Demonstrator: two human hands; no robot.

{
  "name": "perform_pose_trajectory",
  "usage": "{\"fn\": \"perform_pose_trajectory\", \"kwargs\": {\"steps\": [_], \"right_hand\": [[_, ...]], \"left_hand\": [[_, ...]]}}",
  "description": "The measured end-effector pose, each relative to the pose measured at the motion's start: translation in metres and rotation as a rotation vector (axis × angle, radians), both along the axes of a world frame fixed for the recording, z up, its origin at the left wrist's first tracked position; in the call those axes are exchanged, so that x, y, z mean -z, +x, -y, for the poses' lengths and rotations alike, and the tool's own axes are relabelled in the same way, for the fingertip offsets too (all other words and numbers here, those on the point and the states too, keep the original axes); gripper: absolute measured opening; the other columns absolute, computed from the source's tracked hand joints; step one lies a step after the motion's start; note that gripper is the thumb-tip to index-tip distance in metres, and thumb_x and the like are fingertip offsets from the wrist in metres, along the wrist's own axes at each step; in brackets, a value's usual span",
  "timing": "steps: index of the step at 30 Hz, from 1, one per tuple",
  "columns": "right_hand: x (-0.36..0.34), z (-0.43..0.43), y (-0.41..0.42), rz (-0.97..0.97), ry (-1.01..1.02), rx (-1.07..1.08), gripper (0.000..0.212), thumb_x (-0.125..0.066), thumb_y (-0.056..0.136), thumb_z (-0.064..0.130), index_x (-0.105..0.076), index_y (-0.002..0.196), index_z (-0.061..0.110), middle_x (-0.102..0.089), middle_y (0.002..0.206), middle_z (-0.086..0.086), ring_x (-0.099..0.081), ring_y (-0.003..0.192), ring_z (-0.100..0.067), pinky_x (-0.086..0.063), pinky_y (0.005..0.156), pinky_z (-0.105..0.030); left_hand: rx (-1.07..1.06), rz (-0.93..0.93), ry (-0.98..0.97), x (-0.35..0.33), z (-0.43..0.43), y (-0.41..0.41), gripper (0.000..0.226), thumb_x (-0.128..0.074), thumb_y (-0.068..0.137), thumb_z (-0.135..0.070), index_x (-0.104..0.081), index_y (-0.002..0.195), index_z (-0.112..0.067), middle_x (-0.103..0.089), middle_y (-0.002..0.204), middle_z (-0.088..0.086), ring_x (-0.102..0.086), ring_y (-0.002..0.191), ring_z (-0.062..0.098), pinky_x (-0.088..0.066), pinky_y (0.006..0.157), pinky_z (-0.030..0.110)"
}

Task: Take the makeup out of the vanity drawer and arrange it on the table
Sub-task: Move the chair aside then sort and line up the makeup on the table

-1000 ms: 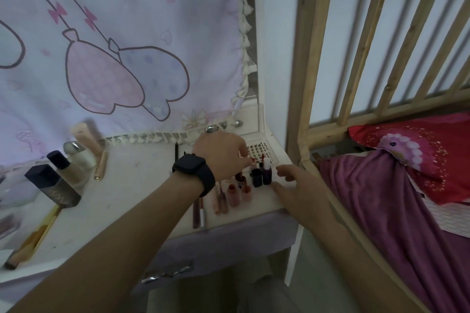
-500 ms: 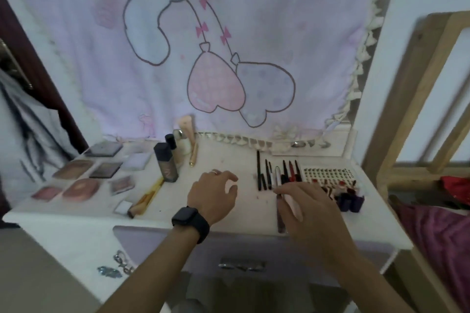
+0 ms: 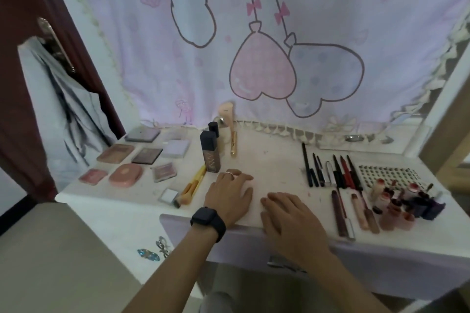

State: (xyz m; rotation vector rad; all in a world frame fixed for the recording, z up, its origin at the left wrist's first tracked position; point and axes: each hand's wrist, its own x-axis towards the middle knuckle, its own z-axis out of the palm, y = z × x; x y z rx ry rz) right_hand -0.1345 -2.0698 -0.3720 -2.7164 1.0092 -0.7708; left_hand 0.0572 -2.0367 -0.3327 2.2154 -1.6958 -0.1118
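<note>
**Mia:** Where is the makeup now?

**Tom:** It is out on the bench. Flat boxes lie on the left. Pencils lie in a row on the right. Little tubes stand in a bunch in the right corner. The drawer under the front edge looks pushed in, so I can't see if any is left inside.

**Mia:** What are the hands doing?

**Tom:** The left hand and the right hand both rest on the bare middle of the bench. The fingers are loose and hold nothing.

**Mia:** So what could go wrong?

**Tom:** The tall bottle stands just beside the left hand. If that hand swings left, I think it could tip the bottle onto the brush or the boxes.

**Mia:** And on the other side?

**Tom:** The little tubes stand very close together. One bump from the right hand could knock down the whole bunch. They are near the edge too, so some might drop to the floor.

**Mia:** Anything else?

**Tom:** Two long tubes lie right by the front edge. The brush is close to that edge as well. A sleeve or an arm could sweep them off when the hands pull back. The pencils look round, so a push could make them roll and spoil the row.

**Mia:** And the drawer?

**Tom:** A hard tug on it might shake the bench and make the standing things fall.
</note>
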Motion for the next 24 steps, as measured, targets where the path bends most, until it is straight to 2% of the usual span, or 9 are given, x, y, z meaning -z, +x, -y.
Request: {"fn": "perform_pose_trajectory", "kwargs": {"steps": [5, 8, 11, 14, 17, 19, 21, 23, 24], "right_hand": [[0.009, 0.002, 0.003, 0.064, -0.059, 0.022, 0.037, -0.05, 0.098, 0.04, -0.068, 0.125, 0.021, -0.067, 0.127, 0.003, -0.057, 0.12, -0.016, -0.047, 0.103, -0.029], [0.01, 0.002, 0.004, 0.083, -0.066, 0.011, 0.038, -0.049, 0.099, 0.04, -0.068, 0.126, 0.02, -0.067, 0.129, 0.002, -0.056, 0.121, -0.017, -0.047, 0.104, -0.03], [0.012, 0.004, 0.004, 0.09, -0.07, 0.012, 0.038, -0.05, 0.099, 0.039, -0.068, 0.126, 0.02, -0.066, 0.13, 0.002, -0.056, 0.122, -0.017, -0.048, 0.103, -0.029], [0.013, 0.004, 0.004, 0.104, -0.062, 0.016, 0.039, -0.049, 0.099, 0.041, -0.068, 0.127, 0.021, -0.066, 0.131, 0.003, -0.055, 0.123, -0.017, -0.049, 0.104, -0.03], [0.014, 0.004, 0.004, 0.125, -0.071, 0.012, 0.039, -0.05, 0.098, 0.041, -0.068, 0.127, 0.021, -0.066, 0.13, 0.002, -0.057, 0.122, -0.017, -0.051, 0.102, -0.032], [0.014, 0.004, 0.004, 0.139, -0.085, 0.012, 0.038, -0.052, 0.097, 0.039, -0.069, 0.125, 0.02, -0.068, 0.128, 0.001, -0.058, 0.12, -0.018, -0.052, 0.1, -0.032], [0.013, 0.004, 0.005, 0.14, -0.103, 0.011, 0.037, -0.053, 0.096, 0.038, -0.07, 0.124, 0.019, -0.068, 0.126, 0.001, -0.058, 0.118, -0.018, -0.051, 0.1, -0.031], [0.012, 0.003, 0.005, 0.135, -0.115, 0.012, 0.037, -0.053, 0.096, 0.037, -0.07, 0.123, 0.018, -0.068, 0.125, 0.0, -0.058, 0.118, -0.018, -0.05, 0.1, -0.03], [0.012, 0.003, 0.006, 0.134, -0.111, 0.013, 0.038, -0.053, 0.096, 0.037, -0.07, 0.123, 0.018, -0.068, 0.125, 0.0, -0.058, 0.118, -0.018, -0.05, 0.099, -0.03]], "left_hand": [[-0.087, 0.04, 0.01, -0.01, 0.041, 0.001, 0.04, -0.044, 0.1, -0.027, -0.046, 0.14, -0.028, -0.031, 0.154, 0.009, -0.038, 0.135, 0.031, -0.048, 0.095, 0.044], [-0.171, 0.093, 0.059, -0.013, 0.066, 0.0, 0.04, -0.04, 0.1, -0.021, -0.042, 0.139, -0.02, -0.033, 0.147, 0.017, -0.048, 0.122, 0.037, -0.049, 0.083, 0.045], [-0.236, 0.142, 0.15, -0.013, 0.086, 0.004, 0.038, -0.037, 0.101, -0.024, -0.041, 0.137, -0.014, -0.031, 0.147, 0.02, -0.055, 0.114, 0.038, -0.047, 0.081, 0.043], [-0.265, 0.249, 0.207, -0.015, 0.098, 0.011, 0.038, -0.036, 0.102, -0.023, -0.045, 0.135, -0.008, -0.039, 0.144, 0.021, -0.06, 0.111, 0.037, -0.046, 0.078, 0.04], [-0.242, 0.328, 0.189, -0.016, 0.101, 0.017, 0.034, -0.037, 0.101, -0.018, -0.054, 0.129, -0.008, -0.052, 0.132, 0.015, -0.062, 0.108, 0.035, -0.04, 0.069, 0.037], [-0.22, 0.38, 0.166, -0.015, 0.098, 0.018, 0.032, -0.037, 0.102, -0.016, -0.055, 0.128, -0.01, -0.052, 0.131, 0.015, -0.063, 0.105, 0.035, -0.039, 0.067, 0.037], [-0.189, 0.397, 0.152, -0.015, 0.09, 0.017, 0.035, -0.036, 0.104, -0.015, -0.049, 0.136, -0.014, -0.051, 0.128, 0.014, -0.063, 0.101, 0.035, -0.04, 0.065, 0.038], [-0.161, 0.349, 0.142, -0.014, 0.081, 0.012, 0.05, -0.036, 0.103, -0.014, -0.03, 0.152, -0.022, -0.051, 0.121, 0.013, -0.062, 0.099, 0.035, -0.043, 0.065, 0.039], [-0.16, 0.315, 0.126, -0.014, 0.074, 0.008, 0.053, -0.037, 0.101, -0.013, -0.026, 0.152, -0.024, -0.052, 0.117, 0.013, -0.061, 0.098, 0.034, -0.043, 0.065, 0.039]]}}
